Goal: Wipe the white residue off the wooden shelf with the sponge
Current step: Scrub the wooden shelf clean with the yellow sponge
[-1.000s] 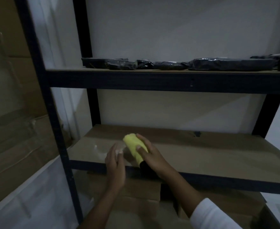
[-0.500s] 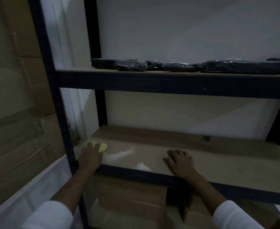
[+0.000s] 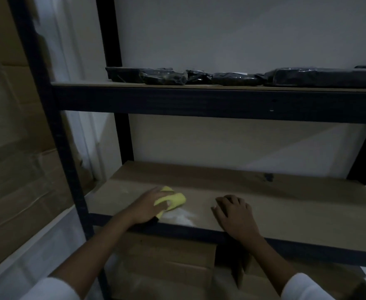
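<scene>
My left hand (image 3: pixel 148 205) grips a yellow sponge (image 3: pixel 175 199) and presses it on the wooden shelf (image 3: pixel 296 202) near its front left. A patch of white residue (image 3: pixel 178 217) lies just right of and below the sponge, by the shelf's front edge. Fainter white smears show to the left of the sponge. My right hand (image 3: pixel 235 215) rests flat on the shelf board to the right, fingers slightly curled, holding nothing.
A black metal frame post (image 3: pixel 54 126) stands at the left and a black front rail (image 3: pixel 286 242) runs under the board. Black wrapped packages (image 3: pixel 242 77) lie on the upper shelf. Cardboard boxes (image 3: pixel 169 265) sit below the shelf and another at the left.
The sponge passed from my right hand to my left, went to the shelf's left corner, then slid right toward the residue. My right hand settled flat on the board.
</scene>
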